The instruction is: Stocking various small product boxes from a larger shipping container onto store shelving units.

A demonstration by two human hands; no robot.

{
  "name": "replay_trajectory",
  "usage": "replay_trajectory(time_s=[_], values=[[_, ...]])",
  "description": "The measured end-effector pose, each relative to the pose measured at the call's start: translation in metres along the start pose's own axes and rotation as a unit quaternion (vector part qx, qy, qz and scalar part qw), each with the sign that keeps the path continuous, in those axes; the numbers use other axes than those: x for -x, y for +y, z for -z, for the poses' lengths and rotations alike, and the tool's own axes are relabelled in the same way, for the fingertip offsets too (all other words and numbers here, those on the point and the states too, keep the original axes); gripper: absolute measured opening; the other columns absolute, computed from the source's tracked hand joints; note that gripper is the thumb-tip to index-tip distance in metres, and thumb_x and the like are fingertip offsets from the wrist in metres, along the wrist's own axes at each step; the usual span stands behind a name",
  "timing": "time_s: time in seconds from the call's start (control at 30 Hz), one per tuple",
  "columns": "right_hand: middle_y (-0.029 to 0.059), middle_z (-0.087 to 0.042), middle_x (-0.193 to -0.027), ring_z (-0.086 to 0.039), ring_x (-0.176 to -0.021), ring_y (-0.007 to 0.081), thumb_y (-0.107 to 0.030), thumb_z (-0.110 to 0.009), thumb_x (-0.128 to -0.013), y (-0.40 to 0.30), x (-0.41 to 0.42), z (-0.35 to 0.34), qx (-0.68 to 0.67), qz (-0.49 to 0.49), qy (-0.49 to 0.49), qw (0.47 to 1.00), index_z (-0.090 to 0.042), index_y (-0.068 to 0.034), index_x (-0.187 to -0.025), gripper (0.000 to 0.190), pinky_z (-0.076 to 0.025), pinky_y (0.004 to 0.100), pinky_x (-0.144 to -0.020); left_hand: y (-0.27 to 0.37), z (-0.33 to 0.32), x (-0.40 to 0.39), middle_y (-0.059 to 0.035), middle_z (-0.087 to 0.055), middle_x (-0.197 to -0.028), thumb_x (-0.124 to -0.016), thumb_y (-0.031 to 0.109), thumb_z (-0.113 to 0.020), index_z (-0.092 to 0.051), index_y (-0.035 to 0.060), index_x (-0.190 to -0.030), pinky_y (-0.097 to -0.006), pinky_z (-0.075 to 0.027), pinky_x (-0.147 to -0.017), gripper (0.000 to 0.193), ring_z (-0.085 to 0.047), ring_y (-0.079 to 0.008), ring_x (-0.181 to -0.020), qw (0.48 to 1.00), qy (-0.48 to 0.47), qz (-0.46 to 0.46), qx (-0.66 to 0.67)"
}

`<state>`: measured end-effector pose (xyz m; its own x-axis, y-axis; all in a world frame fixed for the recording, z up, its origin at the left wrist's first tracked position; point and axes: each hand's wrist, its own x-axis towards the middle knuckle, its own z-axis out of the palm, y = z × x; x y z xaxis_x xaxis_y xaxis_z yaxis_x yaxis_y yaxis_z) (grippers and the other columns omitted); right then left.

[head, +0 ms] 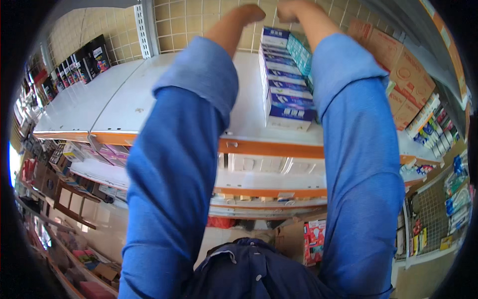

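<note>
Both my arms, in rolled blue sleeves, stretch up and forward over a white metal shelf with an orange front edge. My left hand is near the top of the view, in front of the wire grid back panel. Close by on its right, my right hand is held above the far end of a row of blue-and-white cartons. A teal patterned carton stands beside that row, partly hidden by my right forearm. The fingers of both hands are blurred, and any hold on something cannot be made out.
Brown cardboard cartons are stacked on the shelf at right. Black boxes line its far left. Lower shelves hold clear plastic packaging and other goods. A red-and-white box stands low, near my body. An upright metal post rises behind the shelf.
</note>
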<state>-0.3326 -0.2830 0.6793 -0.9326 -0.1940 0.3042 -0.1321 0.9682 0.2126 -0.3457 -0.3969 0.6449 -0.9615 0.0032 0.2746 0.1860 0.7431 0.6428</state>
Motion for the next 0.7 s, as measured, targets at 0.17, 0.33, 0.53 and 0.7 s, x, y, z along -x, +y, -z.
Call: replay_trajectory(time_s=[0.17, 0.33, 0.53, 0.7], values=[[0.0155, -0.062, -0.087, -0.058, -0.079, 0.0274, -0.024, -0.052, -0.079, 0.000, 0.042, 0.061, 0.010, 0.168, 0.015, 0.986, -0.061, -0.001, -0.092, 0.027, -0.045, 0.0374, -0.067, 0.008, 0.088, 0.040, -0.0252, -0.056, -0.101, -0.076, 0.014, -0.042, -0.060, -0.0037, -0.095, -0.0398, -0.044, -0.078, 0.032, -0.057, -0.0333, -0.092, 0.885, 0.109, -0.173, -0.419], [0.0176, -0.062, -0.088, -0.059, -0.078, 0.0258, -0.026, -0.050, -0.080, 0.003, 0.156, 0.061, -0.102, 0.202, 0.049, 0.973, -0.061, 0.000, -0.091, 0.030, -0.045, 0.0362, -0.067, -0.050, 0.105, 0.187, -0.0089, -0.055, -0.113, -0.085, 0.009, -0.034, -0.052, 0.0035, -0.112, -0.0348, -0.038, -0.091, 0.033, -0.050, -0.0199, -0.105, 0.918, 0.178, -0.302, -0.184], [0.0167, -0.060, -0.099, -0.058, -0.089, 0.0277, -0.013, -0.056, -0.080, 0.079, 0.294, -0.004, -0.288, 0.154, 0.245, 0.913, -0.057, -0.003, -0.107, 0.029, -0.044, 0.0320, -0.076, -0.017, 0.016, 0.325, -0.0215, -0.052, -0.114, -0.073, -0.010, -0.029, -0.049, -0.0080, -0.112, -0.0419, -0.023, -0.100, 0.044, -0.046, -0.0316, -0.112, 0.941, 0.182, -0.284, 0.041], [0.0178, -0.059, -0.101, -0.058, -0.092, 0.0307, -0.011, -0.060, -0.077, 0.136, 0.406, -0.059, -0.336, -0.004, 0.214, 0.917, -0.054, -0.002, -0.109, 0.034, -0.045, 0.0317, -0.076, -0.007, -0.061, 0.312, -0.0228, -0.046, -0.120, -0.059, -0.015, -0.031, -0.046, -0.0102, -0.115, -0.0453, -0.020, -0.101, 0.058, -0.038, -0.0339, -0.119, 0.870, -0.247, -0.361, 0.229]])
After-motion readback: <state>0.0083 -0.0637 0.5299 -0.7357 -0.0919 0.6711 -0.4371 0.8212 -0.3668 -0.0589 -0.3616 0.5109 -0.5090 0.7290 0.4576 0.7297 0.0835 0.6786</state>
